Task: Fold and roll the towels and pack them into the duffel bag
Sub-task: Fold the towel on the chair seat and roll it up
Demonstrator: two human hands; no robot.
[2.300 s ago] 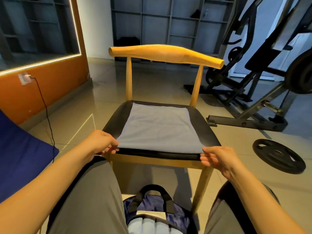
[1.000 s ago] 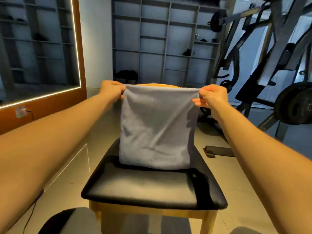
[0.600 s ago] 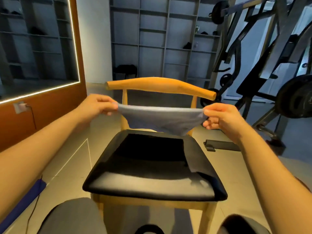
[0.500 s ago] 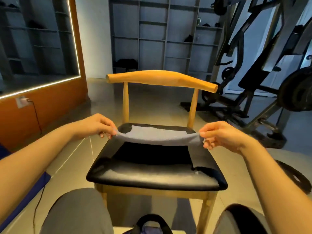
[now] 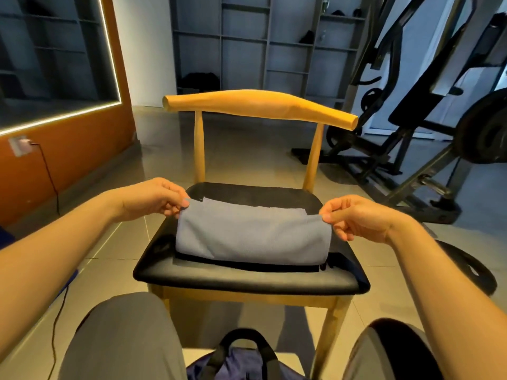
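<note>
A grey-blue towel (image 5: 252, 237) lies folded on the black seat of a wooden chair (image 5: 247, 281), its near edge curved down onto the seat. My left hand (image 5: 153, 200) pinches the towel's far left corner. My right hand (image 5: 354, 218) pinches the far right corner. Both corners are held a little above the seat. The dark blue duffel bag (image 5: 241, 360) with black handles sits on the floor between my knees, only its top showing at the frame's bottom edge.
The chair's wooden backrest (image 5: 260, 105) rises behind the towel. A weight plate (image 5: 466, 267) lies on the floor to the right, with a gym machine (image 5: 411, 133) behind it. A cable (image 5: 55, 187) hangs down the orange wall at left.
Both hands lifted the towel up off the seat, then brought it back down toward me. It now lies folded over on the seat with the far corners still pinched.
</note>
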